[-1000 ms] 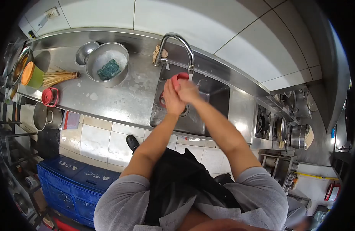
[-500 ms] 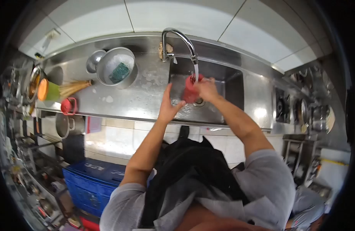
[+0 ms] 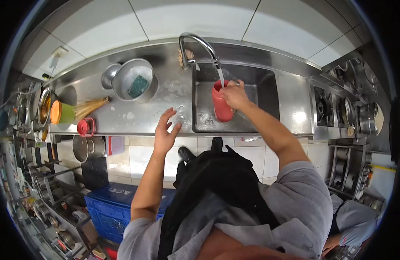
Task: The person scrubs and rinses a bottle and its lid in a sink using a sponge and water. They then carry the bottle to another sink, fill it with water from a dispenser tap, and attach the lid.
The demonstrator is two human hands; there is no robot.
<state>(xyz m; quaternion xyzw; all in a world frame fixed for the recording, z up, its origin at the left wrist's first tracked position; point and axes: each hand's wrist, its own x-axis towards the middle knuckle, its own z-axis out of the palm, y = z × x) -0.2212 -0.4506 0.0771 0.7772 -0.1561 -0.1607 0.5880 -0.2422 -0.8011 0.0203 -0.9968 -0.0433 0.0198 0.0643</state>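
Note:
My right hand is closed on the rim of a red bottle, held tilted in the steel sink. From the curved chrome tap, water runs down at the bottle's open mouth. My left hand is empty, its fingers apart, near the counter's front edge to the left of the sink. A red lid with a loop handle lies on the counter's left end.
On the counter are a metal pot with a green scouring pad, a small steel bowl, a bundle of sticks and a green cup. Blue crates stand behind me. Another person is at lower right.
My left hand has moved away from the bottle, left and toward the counter's front edge. The right hand still grips the bottle under the running water.

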